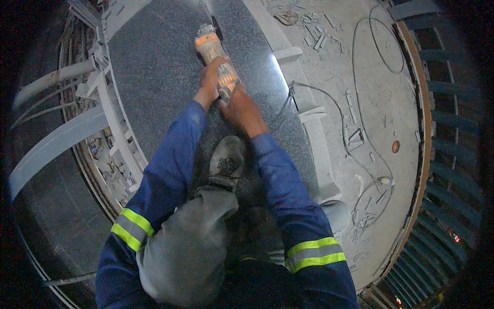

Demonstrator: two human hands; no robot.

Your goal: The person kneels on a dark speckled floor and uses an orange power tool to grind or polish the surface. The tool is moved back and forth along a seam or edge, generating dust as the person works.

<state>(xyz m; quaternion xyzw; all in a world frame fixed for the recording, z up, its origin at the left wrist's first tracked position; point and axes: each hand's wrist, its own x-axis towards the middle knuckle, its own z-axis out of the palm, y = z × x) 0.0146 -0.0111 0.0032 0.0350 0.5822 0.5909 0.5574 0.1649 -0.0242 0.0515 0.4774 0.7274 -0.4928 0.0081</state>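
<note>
An orange, dust-covered angle grinder (215, 57) lies in both my hands, its head pointing away from me. My left hand (209, 80) is wrapped round the left side of its body. Closer to me, my right hand (244, 109) grips the rear end. A dark disc (217, 28) shows edge-on at the right of the grinder's head, over the dark speckled stone slab (164, 67). Pale dust streaks the slab's surface ahead of the disc. Whether the disc touches the stone I cannot tell.
My shoe (227, 157) rests on the slab. A black cable (329, 95) runs over the slab's right edge onto the dusty floor (381, 103), where several offcuts (316, 38) and a small orange disc (395, 147) lie. Metal railings (453, 154) stand right; a pale frame (117, 108) borders the left.
</note>
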